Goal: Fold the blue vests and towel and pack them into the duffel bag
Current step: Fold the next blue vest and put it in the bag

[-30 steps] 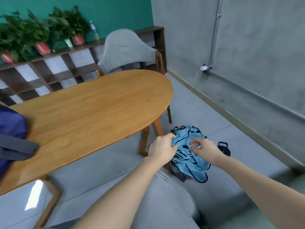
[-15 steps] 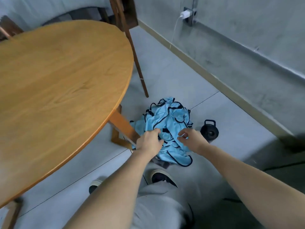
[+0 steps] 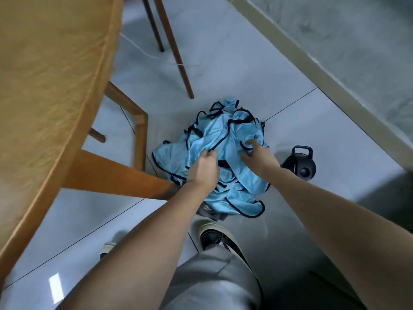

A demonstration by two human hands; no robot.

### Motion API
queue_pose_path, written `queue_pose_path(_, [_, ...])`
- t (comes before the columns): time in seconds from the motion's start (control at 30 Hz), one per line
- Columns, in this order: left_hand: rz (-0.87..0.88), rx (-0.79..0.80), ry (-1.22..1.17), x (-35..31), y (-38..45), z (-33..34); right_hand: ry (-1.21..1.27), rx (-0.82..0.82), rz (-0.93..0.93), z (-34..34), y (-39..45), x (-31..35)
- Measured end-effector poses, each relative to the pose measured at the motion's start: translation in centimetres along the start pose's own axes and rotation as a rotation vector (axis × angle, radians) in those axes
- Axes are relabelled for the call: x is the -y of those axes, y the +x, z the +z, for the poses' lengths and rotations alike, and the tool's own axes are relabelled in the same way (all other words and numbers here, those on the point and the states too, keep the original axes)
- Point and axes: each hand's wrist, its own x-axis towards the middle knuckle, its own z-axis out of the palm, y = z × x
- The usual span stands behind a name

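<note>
I see my left hand point(image 3: 204, 167) with fingers curled into the blue vests point(image 3: 214, 142) heaped on the floor; my right hand's point(image 3: 257, 156) fingertips dig in just beside, beneath them a grey cloth point(image 3: 212, 214).

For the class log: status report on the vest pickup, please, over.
Both hands on the vests: left hand gripping fabric, right hand gripping too. Blue vests heaped on floor, unfolded. Black bottle beside pile, table leg close left.

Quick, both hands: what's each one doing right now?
Left hand: fingers gripping the blue vests.
Right hand: fingers in the same pile, grip unclear.
</note>
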Motion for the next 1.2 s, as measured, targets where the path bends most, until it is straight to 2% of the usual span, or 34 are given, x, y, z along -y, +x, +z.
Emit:
queue_pose_path(0.3, [-0.158, -0.044, -0.170, 1.1, 1.8, 1.7, 0.146, 0.004, 0.066, 0.4, 1.8, -0.3])
queue_pose_path(0.43, [-0.186, -0.120, -0.309, 1.4, 1.7, 0.5, 0.262, 0.047, 0.052, -0.6, 0.6, 0.2])
queue_pose_path(0.63, [-0.116, -0.214, -0.391, -0.4, -0.8, -3.1, 0.437, 0.018, 0.020, -3.6, -3.3, 1.8])
queue_pose_path(0.93, [0.064, -0.428, -0.382, -5.6, -10.8, -11.1, 0.401, -0.114, -0.122, -12.5, -12.9, 6.1])
queue_pose_path(1.2, [0.256, -0.625, -0.420, -10.9, -21.7, -22.0, 0.463, -0.249, -0.318, -21.7, -25.2, 12.1])
